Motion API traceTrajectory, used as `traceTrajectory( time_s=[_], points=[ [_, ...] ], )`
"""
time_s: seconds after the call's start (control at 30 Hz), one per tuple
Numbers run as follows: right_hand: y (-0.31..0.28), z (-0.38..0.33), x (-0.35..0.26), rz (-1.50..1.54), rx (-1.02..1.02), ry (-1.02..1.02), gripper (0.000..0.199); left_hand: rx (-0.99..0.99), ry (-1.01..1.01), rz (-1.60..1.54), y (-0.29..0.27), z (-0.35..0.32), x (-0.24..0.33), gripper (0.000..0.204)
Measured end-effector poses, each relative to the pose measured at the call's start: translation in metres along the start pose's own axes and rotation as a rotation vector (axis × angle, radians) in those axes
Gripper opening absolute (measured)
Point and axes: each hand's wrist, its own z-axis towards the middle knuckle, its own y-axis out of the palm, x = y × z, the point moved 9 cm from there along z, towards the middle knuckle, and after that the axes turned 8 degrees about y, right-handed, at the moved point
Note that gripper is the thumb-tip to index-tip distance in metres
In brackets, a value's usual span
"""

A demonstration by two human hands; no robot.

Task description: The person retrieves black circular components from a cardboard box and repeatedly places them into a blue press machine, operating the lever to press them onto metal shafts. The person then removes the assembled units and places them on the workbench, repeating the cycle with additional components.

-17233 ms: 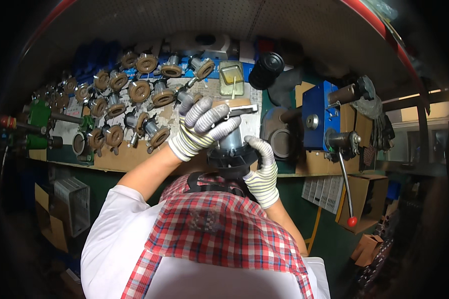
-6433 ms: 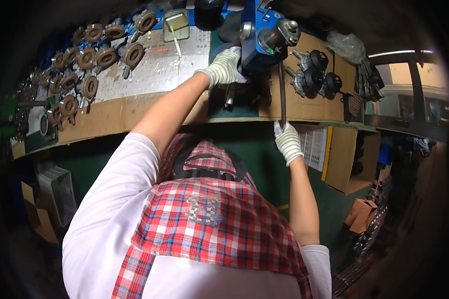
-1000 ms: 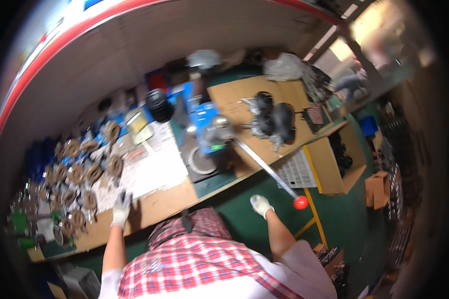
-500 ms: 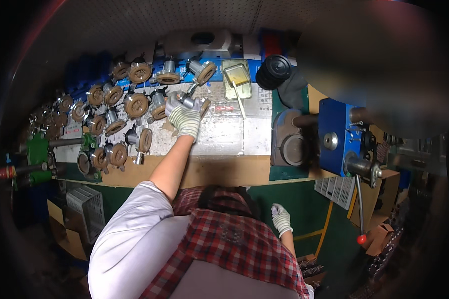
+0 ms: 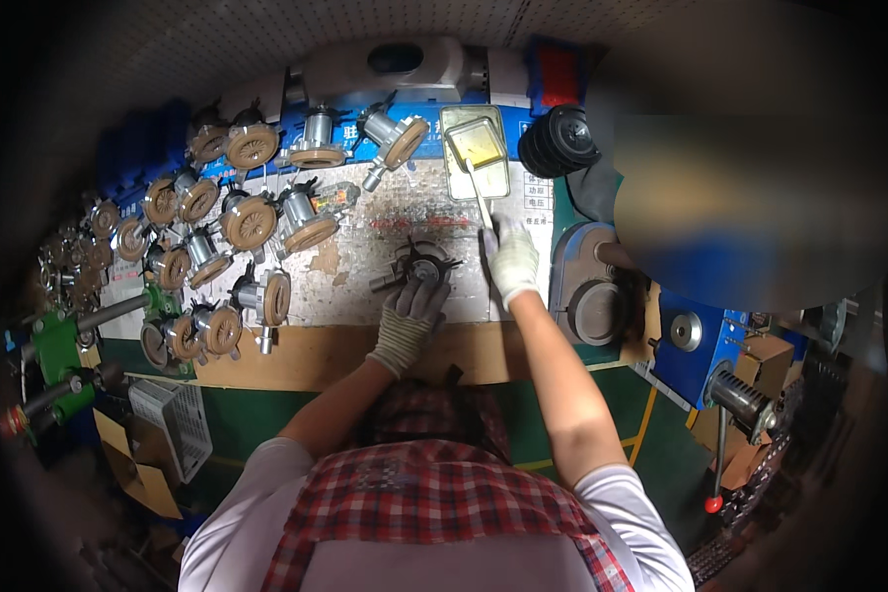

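My left hand [image 5: 411, 318], in a striped knit glove, is closed on a metal pump-like part [image 5: 424, 267] with black prongs. That part rests on the worn bench sheet near its front, and the fingers hide its near side. My right hand [image 5: 513, 259], gloved alike, has its fingertips closed at the lower end of a thin pale brush [image 5: 477, 187]. The brush leans into a small square dish [image 5: 482, 144] of yellow grease, which sits on a larger metal tray [image 5: 459, 187].
Several similar parts with brown round flanges [image 5: 249, 225] cover the bench's left side. A black ribbed cylinder [image 5: 559, 141] stands at the back right. Presses flank the bench, one green [image 5: 59, 345] and one blue [image 5: 698, 340] with a red-knobbed lever [image 5: 714, 503].
My left hand has brought a part from the left group nearer to the bench's front edge. My right hand has risen from beside my body to the brush handle.
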Motion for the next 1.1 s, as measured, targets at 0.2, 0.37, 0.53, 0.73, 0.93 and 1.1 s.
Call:
traceTrajectory(
  time_s=[0.2,0.37,0.53,0.73,0.93,1.1],
  points=[
    [0.028,0.042,-0.004,-0.126,-0.143,0.186,0.036,0.027,-0.115,-0.287,-0.012,-0.062,-0.043,0.066],
    [0.008,0.058,-0.005,0.109,-0.049,0.191,0.029,-0.094,-0.354,-0.402,-0.003,-0.008,-0.127,0.09],
    [-0.002,0.108,-0.039,0.062,-0.111,0.075,0.035,-0.396,0.028,-0.381,0.056,0.044,-0.105,0.101],
    [0.022,0.112,-0.051,0.056,-0.083,0.121,0.046,-0.214,-0.006,-0.441,0.056,0.054,-0.086,0.072],
    [0.021,0.107,-0.052,-0.062,-0.167,0.057,0.039,-0.489,-0.264,-0.77,0.061,0.049,-0.087,0.056],
    [-0.087,0.059,-0.064,0.195,0.07,-0.034,0.034,-0.522,-0.538,-1.237,0.031,0.053,-0.078,0.054]
  ],
)
